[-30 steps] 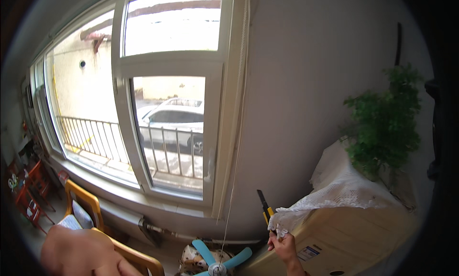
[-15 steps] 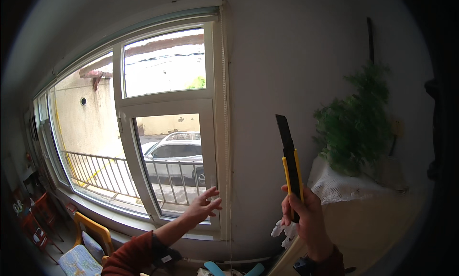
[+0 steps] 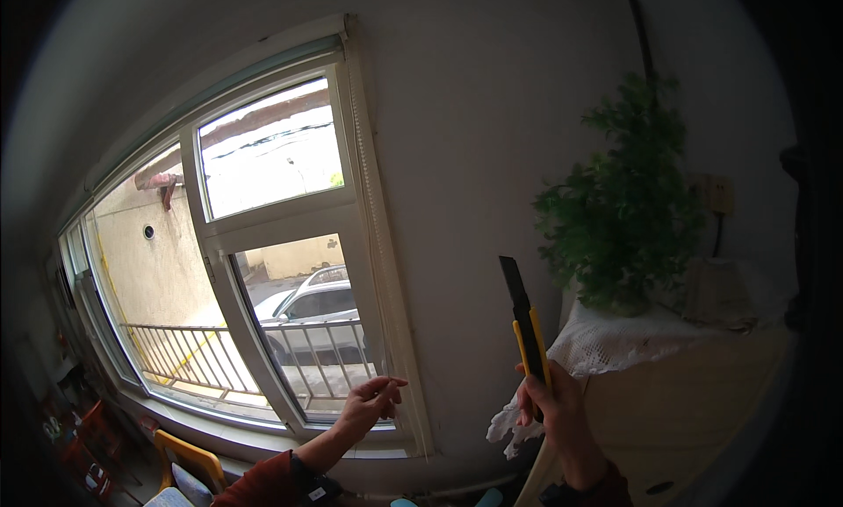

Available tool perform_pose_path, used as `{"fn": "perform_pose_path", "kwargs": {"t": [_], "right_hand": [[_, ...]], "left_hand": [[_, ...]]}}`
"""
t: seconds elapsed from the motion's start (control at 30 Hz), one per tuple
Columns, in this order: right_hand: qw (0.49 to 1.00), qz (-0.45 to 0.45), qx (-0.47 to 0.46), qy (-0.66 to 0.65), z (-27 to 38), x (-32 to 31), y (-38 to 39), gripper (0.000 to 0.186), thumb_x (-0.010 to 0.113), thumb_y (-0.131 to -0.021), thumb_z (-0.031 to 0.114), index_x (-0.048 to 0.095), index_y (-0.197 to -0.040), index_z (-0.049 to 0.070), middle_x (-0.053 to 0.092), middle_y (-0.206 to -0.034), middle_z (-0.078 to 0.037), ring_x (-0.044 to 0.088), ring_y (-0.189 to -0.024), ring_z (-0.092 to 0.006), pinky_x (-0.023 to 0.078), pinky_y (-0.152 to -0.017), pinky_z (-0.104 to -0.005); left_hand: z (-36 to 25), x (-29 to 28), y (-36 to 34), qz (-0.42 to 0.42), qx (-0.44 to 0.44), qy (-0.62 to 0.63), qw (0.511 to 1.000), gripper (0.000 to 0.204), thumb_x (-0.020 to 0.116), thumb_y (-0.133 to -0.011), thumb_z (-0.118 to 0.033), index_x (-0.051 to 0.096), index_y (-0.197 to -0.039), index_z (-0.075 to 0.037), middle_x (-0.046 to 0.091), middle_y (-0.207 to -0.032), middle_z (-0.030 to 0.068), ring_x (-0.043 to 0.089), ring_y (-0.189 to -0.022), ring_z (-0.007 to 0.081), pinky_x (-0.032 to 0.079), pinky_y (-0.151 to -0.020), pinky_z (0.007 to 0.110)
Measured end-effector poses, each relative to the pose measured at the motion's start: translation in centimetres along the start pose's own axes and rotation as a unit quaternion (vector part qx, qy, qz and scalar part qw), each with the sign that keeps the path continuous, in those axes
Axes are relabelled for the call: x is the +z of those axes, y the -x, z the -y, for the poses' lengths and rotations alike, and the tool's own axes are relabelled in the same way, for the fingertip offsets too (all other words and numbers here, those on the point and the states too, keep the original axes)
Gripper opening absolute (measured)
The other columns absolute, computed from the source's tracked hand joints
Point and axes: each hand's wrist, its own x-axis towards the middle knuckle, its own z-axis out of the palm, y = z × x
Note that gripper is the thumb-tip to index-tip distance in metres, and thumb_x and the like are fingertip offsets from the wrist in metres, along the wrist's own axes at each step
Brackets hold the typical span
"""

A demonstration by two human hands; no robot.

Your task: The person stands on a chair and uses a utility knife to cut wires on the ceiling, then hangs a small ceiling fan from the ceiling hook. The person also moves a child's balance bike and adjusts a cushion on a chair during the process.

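Note:
My right hand [image 3: 562, 410] is wrapped round the handle of a yellow and black utility knife [image 3: 534, 340]. Its dark blade is slid well out and points up, tilted a little to the left. My left hand [image 3: 371, 406] is raised in front of the window frame's lower right corner, thumb and fingertips pinched together. Beside those fingertips hangs the window blind's pale cord [image 3: 373, 182]; whether they grip it or something else, I cannot make out. The knife and the left hand are well apart.
A window [image 3: 290, 309] fills the left, with railings and a parked car outside. To the right, a leafy green plant [image 3: 623, 208] stands on a cabinet covered by a white lace cloth [image 3: 597, 345]. A wooden chair [image 3: 193, 454] is at lower left.
My left hand's spread fingers have closed into a pinch. The view has tilted and shifted, and the knife now appears lower in it, still in my right hand.

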Motion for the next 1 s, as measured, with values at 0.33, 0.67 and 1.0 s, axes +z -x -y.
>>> {"fn": "perform_pose_path", "kwargs": {"t": [0.33,0.67,1.0], "right_hand": [[1.0,0.0,-0.013,0.001,-1.4,-2.5,-0.4,0.021,0.05,-0.094,0.011,0.049,-0.109,-0.003,0.054,-0.07,-0.006,0.05,-0.053,-0.0094,0.044,-0.052,-0.0229],[1.0,-0.011,-0.013,-0.024,-3.2,-3.6,-0.8,0.02,0.05,-0.094,0.011,0.049,-0.111,0.0,0.053,-0.07,-0.004,0.049,-0.054,-0.0076,0.043,-0.052,-0.0214],[1.0,-0.014,-0.02,-0.018,-3.6,-3.7,-1.1,0.015,0.051,-0.094,0.011,0.048,-0.105,0.001,0.054,-0.069,-0.003,0.05,-0.055,-0.0068,0.044,-0.052,-0.0211]], "left_hand": [[-8.6,-1.8,0.9,-0.107,0.166,-0.06,0.978,0.02,0.046,-0.096,-0.013,0.062,-0.099,-0.001,0.054,-0.07,0.0021,0.046,-0.051,0.0044,0.037,-0.046,0.019],[-15.4,-3.7,0.9,-0.238,0.257,-0.168,0.921,0.024,0.046,-0.097,-0.022,0.061,-0.094,-0.002,0.052,-0.063,-0.0008,0.043,-0.048,0.0031,0.034,-0.042,0.018],[-17.9,-6.1,1.8,-0.264,0.294,-0.173,0.902,0.024,0.047,-0.097,-0.023,0.061,-0.095,-0.004,0.053,-0.064,-0.0002,0.043,-0.046,0.0033,0.033,-0.041,0.017]]}}
